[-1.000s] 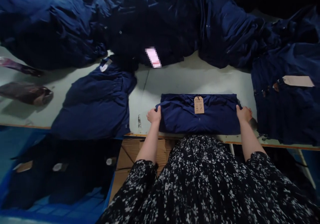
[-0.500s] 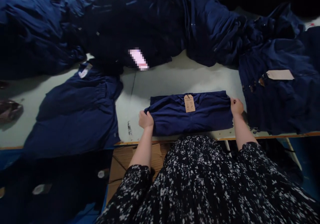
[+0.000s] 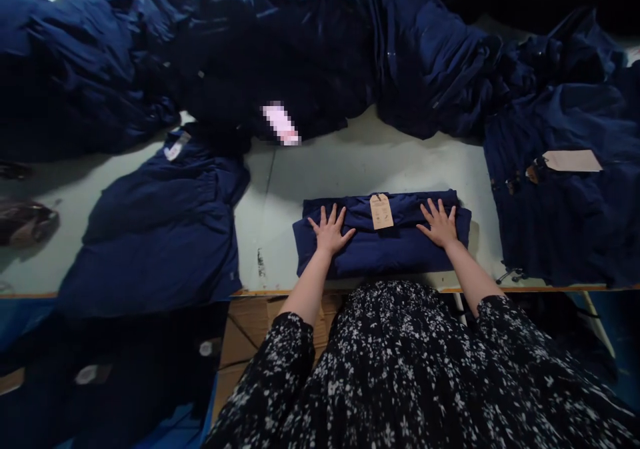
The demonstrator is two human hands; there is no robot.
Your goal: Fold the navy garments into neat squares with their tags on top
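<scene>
A folded navy garment point(image 3: 385, 255) lies as a wide flat bundle along the table's near edge. On its upper middle rests a brown card tag point(image 3: 382, 211) on a short string. My left hand point(image 3: 330, 232) presses flat on the left part of the cloth, fingers spread. Flat on the right part, also with spread fingers, is my right hand point(image 3: 439, 225). Neither hand grips anything; the tag lies between them, untouched.
Another navy garment point(image 3: 165, 229) lies at the left. More navy clothing point(image 3: 565, 215) with a pale tag point(image 3: 573, 160) is at the right. A large navy heap point(image 3: 280, 55) fills the back of the pale table point(image 3: 350, 159). Cardboard point(image 3: 250, 332) stands below the edge.
Both hands have let go of the bundle's side edges, moved inward and opened flat on top of it. The garment now lies flatter, and the view has shifted slightly.
</scene>
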